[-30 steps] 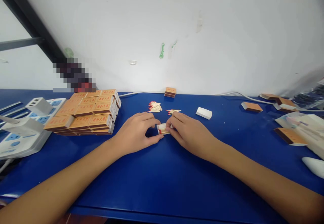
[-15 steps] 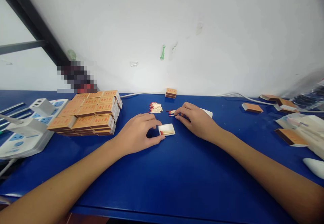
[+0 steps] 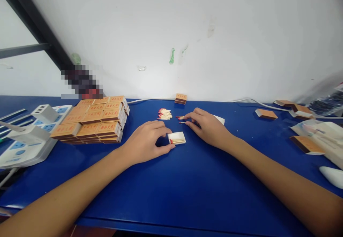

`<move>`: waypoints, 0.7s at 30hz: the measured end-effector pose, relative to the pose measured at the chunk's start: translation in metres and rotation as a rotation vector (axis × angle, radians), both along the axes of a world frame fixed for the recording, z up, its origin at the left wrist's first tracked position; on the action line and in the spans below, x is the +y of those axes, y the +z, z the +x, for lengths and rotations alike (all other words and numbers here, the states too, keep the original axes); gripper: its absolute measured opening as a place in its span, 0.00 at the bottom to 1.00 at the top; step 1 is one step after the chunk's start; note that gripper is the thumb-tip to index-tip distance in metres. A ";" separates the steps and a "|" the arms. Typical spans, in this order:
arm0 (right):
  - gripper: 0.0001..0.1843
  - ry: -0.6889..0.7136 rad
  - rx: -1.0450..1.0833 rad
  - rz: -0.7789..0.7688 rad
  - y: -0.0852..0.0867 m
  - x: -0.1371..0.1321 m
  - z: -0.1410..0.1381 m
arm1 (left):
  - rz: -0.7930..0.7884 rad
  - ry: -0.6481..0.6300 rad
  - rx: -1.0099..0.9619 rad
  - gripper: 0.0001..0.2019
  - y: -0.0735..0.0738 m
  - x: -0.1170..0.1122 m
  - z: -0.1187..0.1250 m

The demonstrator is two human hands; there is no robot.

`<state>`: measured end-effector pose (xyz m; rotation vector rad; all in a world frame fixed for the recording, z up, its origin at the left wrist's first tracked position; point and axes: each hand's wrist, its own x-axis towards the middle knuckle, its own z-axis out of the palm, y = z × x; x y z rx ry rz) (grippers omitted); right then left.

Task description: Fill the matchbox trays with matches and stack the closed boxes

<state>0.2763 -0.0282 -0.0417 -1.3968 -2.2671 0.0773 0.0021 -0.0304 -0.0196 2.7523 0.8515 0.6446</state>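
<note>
My left hand [image 3: 148, 140] grips the left end of a small white matchbox tray [image 3: 178, 136] between thumb and fingers. Several red-tipped matches [image 3: 177, 141] lie side by side along the tray's near side. My right hand [image 3: 205, 124] is pinched around a single match [image 3: 182, 122], whose red head points left past the thumb tip. Just behind it, a few more matches [image 3: 180, 117] rest on the table, partly covered by the fingers. A loose pile of matches [image 3: 164, 114] lies farther left. Something white and flat [image 3: 220, 119] sticks out behind my right hand.
Stacked orange matchboxes [image 3: 91, 117] stand on the left beside a white power strip [image 3: 44, 140]. Another small matchbox stack [image 3: 180, 99] sits by the wall. At right are scattered matchboxes [image 3: 266, 114], a plastic bag [image 3: 321, 133] and a white cable [image 3: 257, 102] on the blue table [image 3: 171, 190].
Right fingers have shifted slightly, and one match now sits apart from the small group, at the thumb tip. The left hand and tray have stayed in place.
</note>
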 end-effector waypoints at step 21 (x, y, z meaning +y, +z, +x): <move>0.06 -0.011 0.007 -0.025 -0.005 0.007 0.001 | -0.005 -0.013 -0.007 0.16 0.000 0.000 0.001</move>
